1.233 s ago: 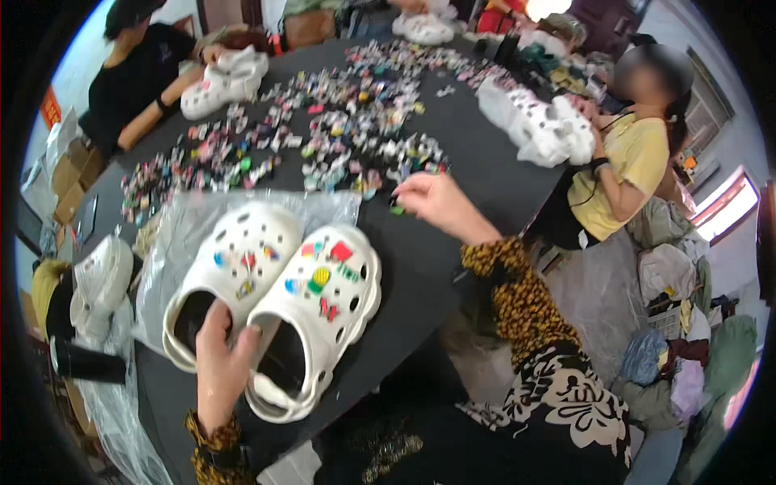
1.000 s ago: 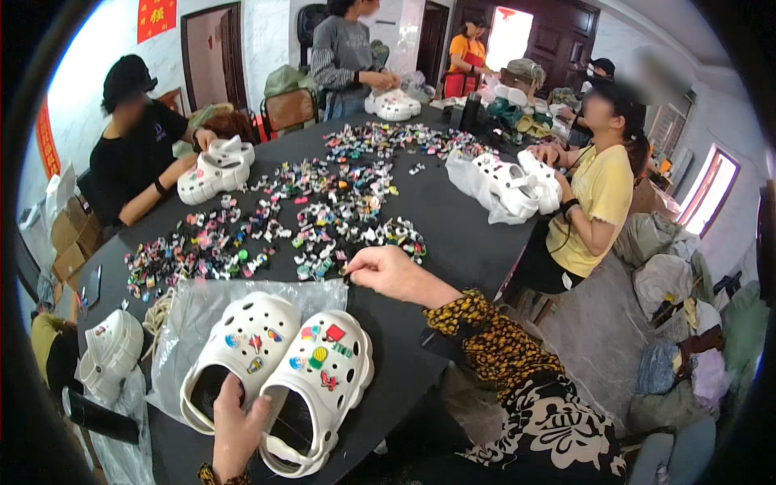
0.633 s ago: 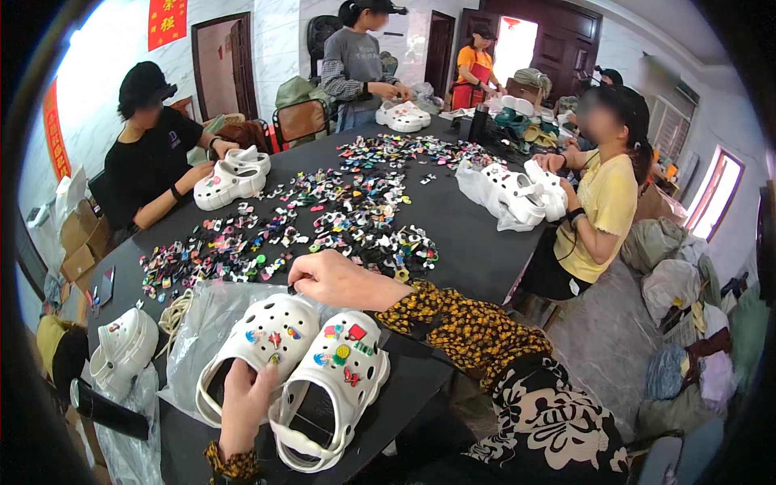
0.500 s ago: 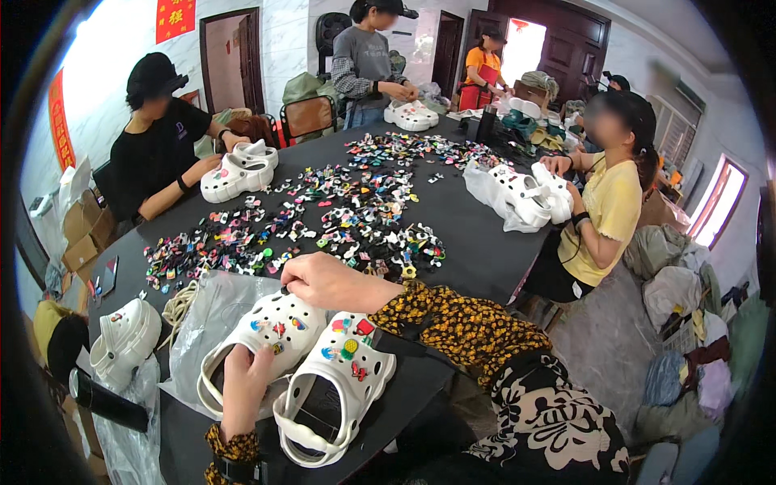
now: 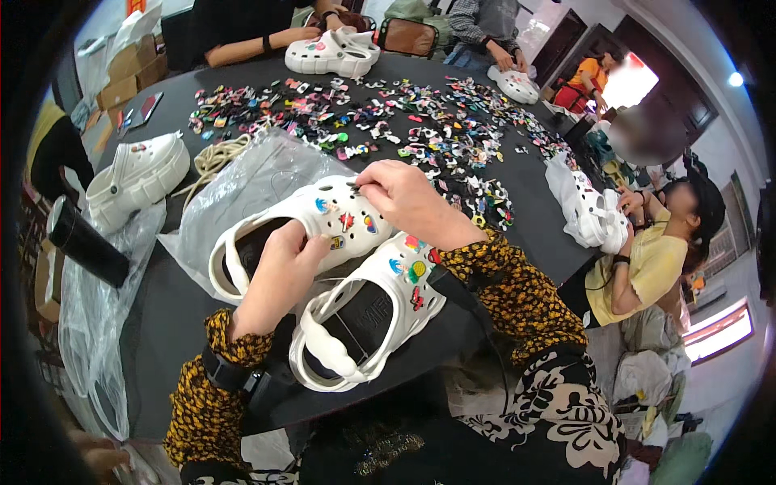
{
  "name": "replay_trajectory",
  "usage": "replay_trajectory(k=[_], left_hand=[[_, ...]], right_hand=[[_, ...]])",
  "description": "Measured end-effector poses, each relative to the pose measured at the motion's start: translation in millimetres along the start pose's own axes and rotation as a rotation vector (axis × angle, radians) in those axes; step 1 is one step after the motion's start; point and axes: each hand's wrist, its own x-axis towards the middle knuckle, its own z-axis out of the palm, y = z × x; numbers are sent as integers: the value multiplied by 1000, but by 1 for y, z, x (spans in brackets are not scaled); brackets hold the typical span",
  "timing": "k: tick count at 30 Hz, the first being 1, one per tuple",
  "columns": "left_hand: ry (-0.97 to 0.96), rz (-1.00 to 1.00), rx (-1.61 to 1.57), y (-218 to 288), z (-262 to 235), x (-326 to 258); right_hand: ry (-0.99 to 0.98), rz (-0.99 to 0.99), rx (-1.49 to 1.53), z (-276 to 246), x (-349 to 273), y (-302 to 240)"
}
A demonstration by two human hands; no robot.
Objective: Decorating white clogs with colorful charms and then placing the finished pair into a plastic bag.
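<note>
A white clog (image 5: pixel 360 244) with holes and several colourful shoe charms lies tilted on a plastic bag in front of me. My left hand (image 5: pixel 283 271) grips its upper, fingers inside the foot opening and thumb on top beside a yellow-and-dark charm. At the clog's toe, my right hand (image 5: pixel 412 206) is closed in a pinch, fingertips against the holes. Whatever lies between those fingertips is hidden. Just right of it, partly under my right wrist, rests the matching white clog (image 5: pixel 400 293), also with charms and its heel strap toward me.
Beyond the clogs spreads a wide pile of loose charms (image 5: pixel 420 133) on the black table (image 5: pixel 242 404). At left are another white clog (image 5: pixel 141 174), a black cylinder (image 5: pixel 87 242), beige cord (image 5: pixel 218 162) and clear plastic bags (image 5: pixel 97 323). Several people handle white clogs around the table.
My view has tilted and swung, so the scene sits elsewhere in the picture. My right fingertips have come down onto the clog's toe holes. My left hand keeps its grip.
</note>
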Motion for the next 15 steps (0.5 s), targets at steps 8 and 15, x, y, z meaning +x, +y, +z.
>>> replay_trajectory(k=[8, 15], left_hand=[[-53, -82, -171, -9, 0, -2], [-46, -87, -198, -9, 1, -4]], right_hand=[[-46, -182, -169, 3, -4, 0], [-75, -334, -268, -2, 1, 0]])
